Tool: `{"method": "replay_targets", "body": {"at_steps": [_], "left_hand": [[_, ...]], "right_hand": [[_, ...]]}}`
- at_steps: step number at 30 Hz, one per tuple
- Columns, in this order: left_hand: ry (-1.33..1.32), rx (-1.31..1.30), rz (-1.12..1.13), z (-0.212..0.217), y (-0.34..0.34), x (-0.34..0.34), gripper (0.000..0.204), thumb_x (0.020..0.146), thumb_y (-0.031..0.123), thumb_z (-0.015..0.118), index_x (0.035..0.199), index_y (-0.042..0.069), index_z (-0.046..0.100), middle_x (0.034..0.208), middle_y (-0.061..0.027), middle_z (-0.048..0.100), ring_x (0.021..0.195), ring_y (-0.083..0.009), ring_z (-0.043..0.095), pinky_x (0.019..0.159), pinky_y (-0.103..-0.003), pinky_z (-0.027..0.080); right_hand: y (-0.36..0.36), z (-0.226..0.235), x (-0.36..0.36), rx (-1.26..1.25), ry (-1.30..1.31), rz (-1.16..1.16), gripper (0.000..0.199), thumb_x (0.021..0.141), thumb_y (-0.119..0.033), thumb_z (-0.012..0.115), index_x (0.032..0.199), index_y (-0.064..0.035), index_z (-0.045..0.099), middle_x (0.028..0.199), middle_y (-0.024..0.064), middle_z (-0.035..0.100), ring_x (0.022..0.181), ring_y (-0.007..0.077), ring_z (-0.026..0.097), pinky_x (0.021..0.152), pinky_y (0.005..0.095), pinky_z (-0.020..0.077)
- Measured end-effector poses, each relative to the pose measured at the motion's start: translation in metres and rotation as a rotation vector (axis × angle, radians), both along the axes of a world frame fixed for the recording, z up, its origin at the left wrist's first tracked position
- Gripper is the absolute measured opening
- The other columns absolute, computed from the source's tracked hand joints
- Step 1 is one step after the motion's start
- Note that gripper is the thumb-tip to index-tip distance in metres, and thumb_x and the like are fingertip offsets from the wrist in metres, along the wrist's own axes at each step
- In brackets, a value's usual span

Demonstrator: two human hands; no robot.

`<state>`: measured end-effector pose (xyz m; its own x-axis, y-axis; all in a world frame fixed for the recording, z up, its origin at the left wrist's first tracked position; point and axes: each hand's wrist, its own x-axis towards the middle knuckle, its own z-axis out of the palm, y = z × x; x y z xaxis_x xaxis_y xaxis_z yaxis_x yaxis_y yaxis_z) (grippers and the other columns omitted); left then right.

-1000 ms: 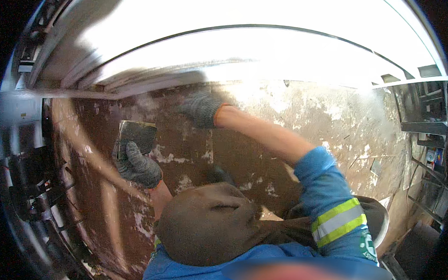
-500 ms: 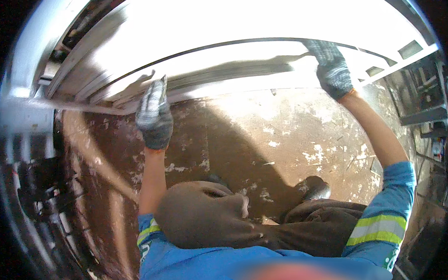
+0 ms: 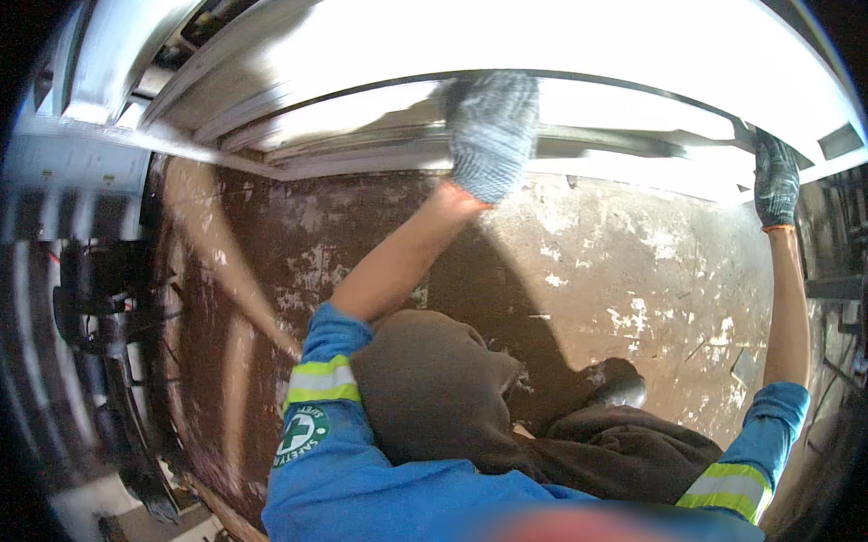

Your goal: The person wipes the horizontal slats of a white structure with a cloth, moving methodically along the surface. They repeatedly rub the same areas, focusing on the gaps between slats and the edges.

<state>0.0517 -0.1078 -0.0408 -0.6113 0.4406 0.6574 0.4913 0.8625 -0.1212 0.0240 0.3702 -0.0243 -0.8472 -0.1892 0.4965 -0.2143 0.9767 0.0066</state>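
Observation:
A large, brightly lit white panel lies across the far side, its near edge marked by a dark gap above white rails. My left hand, in a grey knit glove, is at the middle of that edge. It is smeared by motion and its fingertips are hidden, so what it holds cannot be made out. At the panel's right end, my right hand, in a matching glove, has its fingers hooked at the edge, with the tips out of sight.
Below the panel is a brown floor with worn pale patches, where my shoe shows. A pale blue-grey box-like surface and dark equipment stand at the left. Dark metal parts line the right side.
My left hand has moved right from the panel's left part to its middle; the thin shiny piece seen beside its fingers no longer shows. My right hand has slid right along the edge.

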Motion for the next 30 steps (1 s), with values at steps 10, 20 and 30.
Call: {"method": "replay_targets", "body": {"at_steps": [10,20,30], "left_hand": [[-0.053,-0.108,0.203,0.001,-0.108,0.008,0.044,0.089,0.014,0.051,0.133,0.007,0.050,0.137,-0.0121,0.050,0.126,-0.0249,0.047,0.111,-0.043,0.033],[0.050,-0.171,0.394,0.030,-0.176,0.018,0.039,0.080,0.007,0.050,0.117,0.007,0.063,0.113,-0.0144,0.065,0.102,-0.0292,0.063,0.092,-0.040,0.049],[0.136,-0.034,-0.070,0.151,-0.021,0.052,0.043,0.076,0.005,0.055,0.118,0.012,0.064,0.110,-0.0091,0.065,0.101,-0.0274,0.062,0.093,-0.044,0.046]], "right_hand": [[-0.029,0.003,-0.036,0.159,-0.212,-0.064,0.038,0.095,-0.035,0.042,0.109,-0.0071,0.064,0.098,0.0236,0.065,0.091,0.0423,0.061,0.079,0.0485,0.0484],[-0.104,0.016,-0.032,0.011,-0.153,-0.057,0.042,0.090,-0.046,0.057,0.117,-0.0146,0.063,0.107,0.0115,0.067,0.097,0.0275,0.064,0.085,0.0378,0.0519],[-0.136,0.038,-0.018,-0.211,-0.170,0.007,0.038,0.091,-0.039,0.058,0.109,-0.0068,0.064,0.091,0.0140,0.068,0.079,0.0266,0.065,0.074,0.0384,0.0536]]}}
